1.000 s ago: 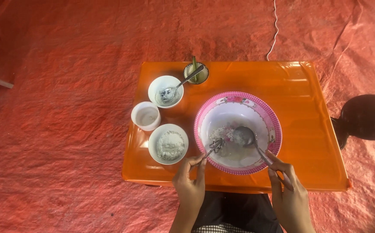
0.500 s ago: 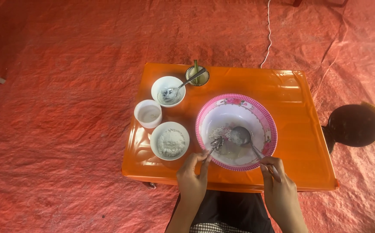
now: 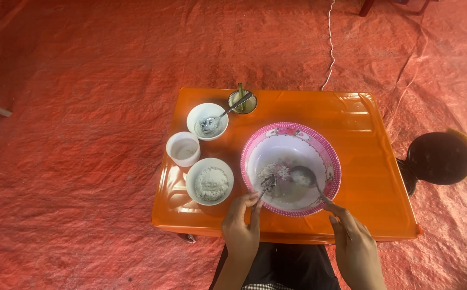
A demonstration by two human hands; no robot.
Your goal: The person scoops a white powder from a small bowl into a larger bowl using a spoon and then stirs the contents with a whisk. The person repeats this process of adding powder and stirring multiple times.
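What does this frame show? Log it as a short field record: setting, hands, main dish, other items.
setting: orange table on red tarp floor
left hand: holds a fork in the bowl
right hand: holds a spoon in the bowl
main dish: pink-rimmed bowl with white food
other items: small bowl of white powder, white cup, white bowl with spoon, small dark dish

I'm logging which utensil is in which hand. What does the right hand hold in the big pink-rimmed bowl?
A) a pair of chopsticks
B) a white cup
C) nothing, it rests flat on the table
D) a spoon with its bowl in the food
D: the right hand grips the handle of a spoon whose scoop lies in the white food inside the pink-rimmed bowl, while the left hand holds a fork at the bowl's near edge.
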